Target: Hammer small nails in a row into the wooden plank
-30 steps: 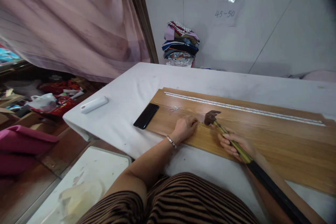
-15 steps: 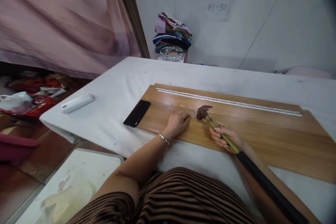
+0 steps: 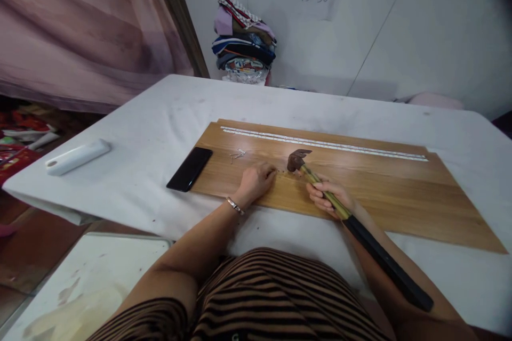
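Right hand [image 3: 340, 192] is closed around the long brown, yellow and black claw hammer [image 3: 362, 234], while the left hand [image 3: 256, 178], apart from it, rests its gathered fingers on the flat brown wood-grain board [image 3: 384, 197]; whether they hold something small, I cannot tell. Since 1 second ago the view has turned, showing the board's right end, but the hammer's head stays beside those fingers: the work, I judge, remains at the same spot. Thin silvery nails [image 3: 238, 156] lie near the black rectangular phone [image 3: 190, 169].
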The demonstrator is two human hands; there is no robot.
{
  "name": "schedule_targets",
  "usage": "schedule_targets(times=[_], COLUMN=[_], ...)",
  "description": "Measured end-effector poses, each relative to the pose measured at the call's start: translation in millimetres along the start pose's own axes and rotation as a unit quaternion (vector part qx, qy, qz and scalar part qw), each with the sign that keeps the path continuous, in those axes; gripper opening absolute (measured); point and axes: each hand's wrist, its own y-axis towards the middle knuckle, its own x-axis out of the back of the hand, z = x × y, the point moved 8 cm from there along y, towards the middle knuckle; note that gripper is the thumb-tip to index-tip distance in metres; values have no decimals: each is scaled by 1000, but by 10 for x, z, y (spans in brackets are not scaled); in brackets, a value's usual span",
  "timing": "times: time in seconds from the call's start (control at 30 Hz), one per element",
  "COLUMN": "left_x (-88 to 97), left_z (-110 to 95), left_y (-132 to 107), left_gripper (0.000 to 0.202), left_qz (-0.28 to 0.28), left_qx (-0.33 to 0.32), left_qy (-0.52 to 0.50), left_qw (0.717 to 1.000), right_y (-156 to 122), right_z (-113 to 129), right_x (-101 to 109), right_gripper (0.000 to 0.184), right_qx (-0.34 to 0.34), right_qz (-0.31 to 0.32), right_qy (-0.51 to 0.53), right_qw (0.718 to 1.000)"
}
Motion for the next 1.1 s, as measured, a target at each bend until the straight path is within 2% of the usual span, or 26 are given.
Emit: schedule_targets(times=[1.1], left_x=[-6], left_z=[-3], left_y=[7], left_gripper=[24], left_qz=[-3], left_qx=[-2], left_qy=[-4], left_qw=[1000], right_y=[6], right_z=[-44], right_x=[-16], right_gripper=[34], right_qx=[-25], right_qz=[-5], right_qy=[-5], right_qw=[1000])
